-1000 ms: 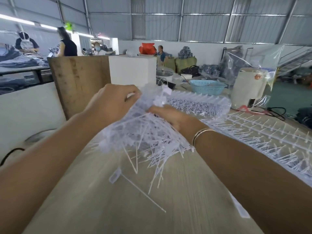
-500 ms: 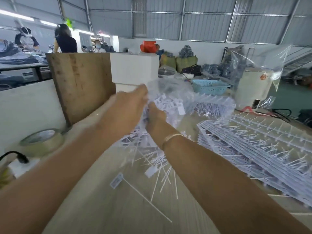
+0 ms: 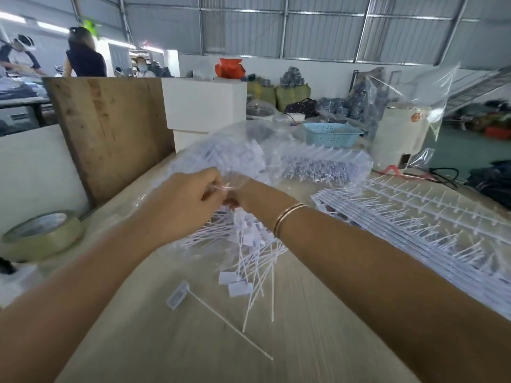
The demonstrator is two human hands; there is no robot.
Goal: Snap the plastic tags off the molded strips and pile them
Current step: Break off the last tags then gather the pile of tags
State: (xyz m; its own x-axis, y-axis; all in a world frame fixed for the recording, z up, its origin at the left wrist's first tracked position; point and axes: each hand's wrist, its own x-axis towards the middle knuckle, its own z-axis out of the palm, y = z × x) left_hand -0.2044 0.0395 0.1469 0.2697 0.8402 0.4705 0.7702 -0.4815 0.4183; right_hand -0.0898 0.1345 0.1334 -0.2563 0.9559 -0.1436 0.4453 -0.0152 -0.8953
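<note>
Tags (image 3: 243,255): loose heap on table (image 3: 318,341), under both hands.
Left hand (image 3: 190,201): fingers curled, pinching clear bag (image 3: 235,150).
Right hand (image 3: 249,196): grip hidden, cannot tell.
Risk: bag slips, tags scatter toward strips (image 3: 414,217).

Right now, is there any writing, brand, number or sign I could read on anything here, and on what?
No text can be read.
White plastic tags: blank or too blurred to tell.
Round red mark on the white plastic drum: too small and blurred.
Roll of beige packing tape: no print shows.
Light blue plastic basket: pattern only, no letters.
</note>
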